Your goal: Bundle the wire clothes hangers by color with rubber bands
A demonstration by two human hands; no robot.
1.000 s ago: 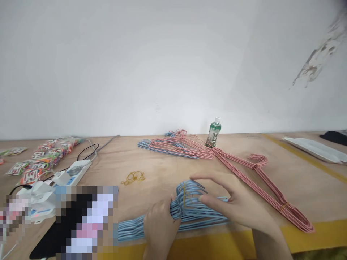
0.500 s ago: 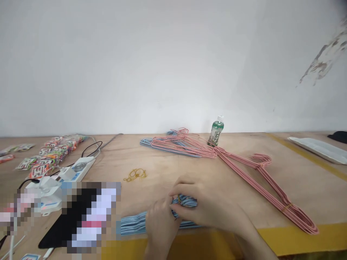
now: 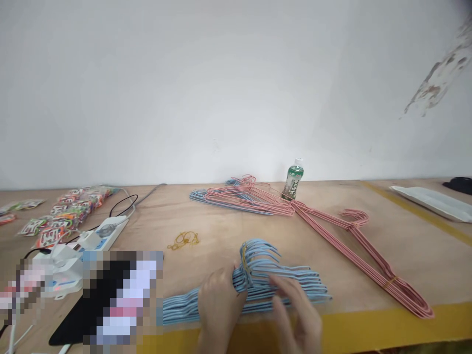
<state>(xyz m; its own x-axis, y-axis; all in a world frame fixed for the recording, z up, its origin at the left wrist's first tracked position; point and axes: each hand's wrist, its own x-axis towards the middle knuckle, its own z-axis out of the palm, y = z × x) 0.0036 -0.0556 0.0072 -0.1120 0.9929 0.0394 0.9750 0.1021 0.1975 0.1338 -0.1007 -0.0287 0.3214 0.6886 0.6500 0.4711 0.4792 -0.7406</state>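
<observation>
A bundle of blue wire hangers lies along the table's front edge, its hooks pointing away from me. Around the hooks sits a yellow rubber band. My left hand is closed around the bundle just left of the hook necks. To the right, my right hand has its thumb and fingers apart, over the near side of the bundle; it grips nothing, and I cannot tell whether it touches the wires.
Pink hangers, banded together, lie at right. Blue and pink hangers overlap near the wall beside a green-labelled bottle. Loose yellow rubber bands lie left of centre. A power strip, packets and a white tray flank these.
My right hand has come off the blue hooks, moving down and opening. The hooks and the bundle's right side now show. My left hand keeps its hold.
</observation>
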